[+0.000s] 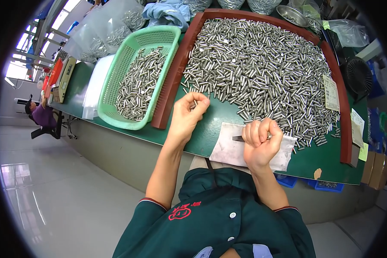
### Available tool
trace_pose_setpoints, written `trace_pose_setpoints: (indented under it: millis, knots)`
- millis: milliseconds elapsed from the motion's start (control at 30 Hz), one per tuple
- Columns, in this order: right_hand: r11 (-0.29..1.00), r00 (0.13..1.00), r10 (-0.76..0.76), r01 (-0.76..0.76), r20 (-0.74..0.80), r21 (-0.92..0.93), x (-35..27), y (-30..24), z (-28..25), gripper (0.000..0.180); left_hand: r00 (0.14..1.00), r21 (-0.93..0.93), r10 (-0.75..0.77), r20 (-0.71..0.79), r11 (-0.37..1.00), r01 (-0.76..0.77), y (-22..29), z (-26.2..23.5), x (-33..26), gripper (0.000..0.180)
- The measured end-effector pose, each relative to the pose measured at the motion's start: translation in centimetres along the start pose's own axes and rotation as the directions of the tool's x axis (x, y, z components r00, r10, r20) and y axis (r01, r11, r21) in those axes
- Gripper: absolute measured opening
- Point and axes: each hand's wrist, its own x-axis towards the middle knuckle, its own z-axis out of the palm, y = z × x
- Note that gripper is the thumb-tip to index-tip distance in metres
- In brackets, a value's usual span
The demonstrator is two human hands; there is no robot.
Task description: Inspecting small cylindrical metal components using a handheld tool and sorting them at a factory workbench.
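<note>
A broad heap of short, shiny metal pins (pixel 262 64) lies spread over the green tabletop (pixel 222 112). My left hand (pixel 187 115) is closed at the near left edge of the heap, with grey metal like one of the pins showing between its curled fingers. My right hand (pixel 262 144) is a fist above a stained white cloth (pixel 225 144) at the table's near edge. From its thumbless side juts the flat, dark end of a metal tool (pixel 238 138); the rest is hidden in the fist, so its kind is unclear.
Dark red rails (pixel 173 90) border the heap. To the left stands a green plastic basket (pixel 105 96) with more pins in it. A metal bowl (pixel 293 16) and filled clear bags (pixel 103 32) are at the back. A black fan (pixel 358 75) stands right; a person (pixel 45 115) sits far left.
</note>
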Motion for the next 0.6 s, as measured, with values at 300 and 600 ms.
trace_pose_setpoints:
  millis: [300, 600]
  knots:
    - [1.0, 1.0, -0.003, 0.003, -0.006, 0.012, 0.0, 0.1, 0.0, 0.036, 0.984, -0.406, -0.003, 0.179, 0.911, 0.076, -1.3, -0.2, 0.0, 0.016]
    - [1.0, 1.0, -0.005, 0.005, -0.011, 0.013, -0.1, 0.0, 0.1, 0.036, 0.981, -0.41, 0.001, 0.195, 0.908, 0.08, -1.1, -0.1, -0.2, 0.017]
